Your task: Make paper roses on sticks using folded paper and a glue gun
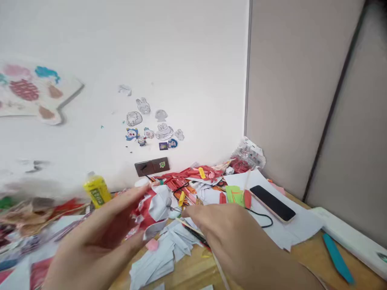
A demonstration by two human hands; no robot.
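While the left hand (99,237) holds a red-and-white paper bundle (159,204) between thumb and fingers, the right hand (229,231) grips a thin stick (190,226), long axis slanting toward the bundle, just left of the right fingertips.

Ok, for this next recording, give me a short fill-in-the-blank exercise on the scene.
1. The left hand holds a paper piece coloured white and ____.
2. The sheet under the phone is coloured ____.
3. The bottle near the wall is mainly ____ in colour.
4. A turquoise object lies near the picture's lower ____ corner.

Missing words: red; white; yellow; right.
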